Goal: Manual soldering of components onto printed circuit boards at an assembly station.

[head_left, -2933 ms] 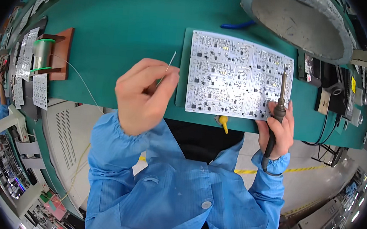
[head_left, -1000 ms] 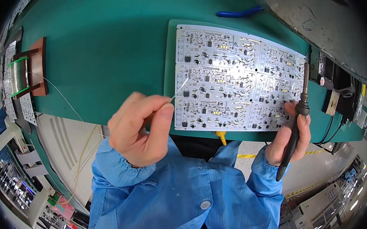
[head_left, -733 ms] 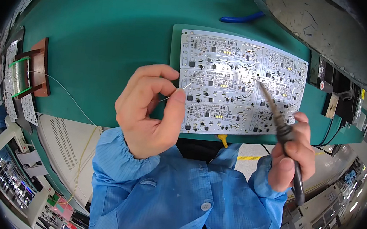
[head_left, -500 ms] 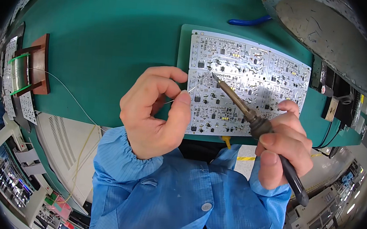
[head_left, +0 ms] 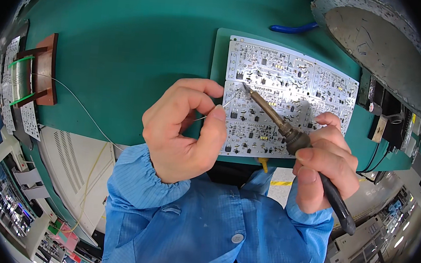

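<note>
A white circuit board panel (head_left: 292, 96) with many small parts lies on the green mat in front of me. My left hand (head_left: 186, 127) is closed at the panel's left edge, pinching thin solder wire (head_left: 230, 101) between thumb and index finger; the wire's end reaches over the board. My right hand (head_left: 329, 163) grips a soldering iron (head_left: 278, 119) by its dark handle. The iron's tip points up and left, over the upper left part of the panel near the wire's end. I cannot tell whether the tip touches the board.
A solder spool (head_left: 22, 81) with green rims sits in a brown stand (head_left: 49, 67) at the left, its wire trailing toward my left sleeve. Blue plier handles (head_left: 293, 27) lie beyond the panel. A large grey round-mouthed duct (head_left: 375, 43) hangs at the upper right.
The panel appears slightly further right in view. My left hand has shifted a little right with the solder wire, whose end is nearer the iron's tip. The iron has barely moved.
</note>
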`<state>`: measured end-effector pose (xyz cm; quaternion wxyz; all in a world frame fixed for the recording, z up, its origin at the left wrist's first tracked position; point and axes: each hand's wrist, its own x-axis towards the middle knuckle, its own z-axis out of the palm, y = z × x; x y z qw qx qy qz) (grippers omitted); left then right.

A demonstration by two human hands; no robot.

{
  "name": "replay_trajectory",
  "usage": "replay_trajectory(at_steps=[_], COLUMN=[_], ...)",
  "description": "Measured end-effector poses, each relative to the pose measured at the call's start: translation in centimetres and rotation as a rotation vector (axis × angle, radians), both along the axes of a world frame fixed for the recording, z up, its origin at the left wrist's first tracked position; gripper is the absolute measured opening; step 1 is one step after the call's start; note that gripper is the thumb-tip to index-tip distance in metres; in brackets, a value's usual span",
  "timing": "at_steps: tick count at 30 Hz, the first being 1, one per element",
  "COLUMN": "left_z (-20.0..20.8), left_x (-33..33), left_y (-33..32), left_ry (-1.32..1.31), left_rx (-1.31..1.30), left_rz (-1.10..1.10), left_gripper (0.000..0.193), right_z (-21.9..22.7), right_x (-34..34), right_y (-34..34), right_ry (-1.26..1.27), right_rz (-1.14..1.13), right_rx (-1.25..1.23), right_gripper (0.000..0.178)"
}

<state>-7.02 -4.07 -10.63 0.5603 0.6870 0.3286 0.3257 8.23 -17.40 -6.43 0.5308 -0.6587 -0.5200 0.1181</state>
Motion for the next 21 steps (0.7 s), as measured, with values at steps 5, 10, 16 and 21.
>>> replay_trajectory(at_steps=[5, 10, 16, 21], left_z=[-0.1, -0.1, -0.3, -0.5], left_x=[-0.3, -0.6, -0.1, 0.2], left_y=[0.0, 0.1, -0.1, -0.4], left_ry=[-0.014, 0.005, -0.082, -0.071], left_rx=[-0.038, 0.004, 0.045, -0.009], left_rz=[0.004, -0.055, 0.002, 0.019], left_gripper=[0.01, 0.007, 0.007, 0.005], right_z=[-0.7, -3.3, -5.0, -4.8], right_x=[0.2, 1.4, 4.7, 5.7], right_y=[-2.1, -7.6, -9.9, -10.1], right_ry=[0.025, -0.087, -0.248, -0.079], right_rz=[-0.123, -0.393, -0.734, -0.799], right_rx=[0.115, 0.224, 0.103, -0.1], right_gripper=[0.019, 0.033, 0.04, 0.035])
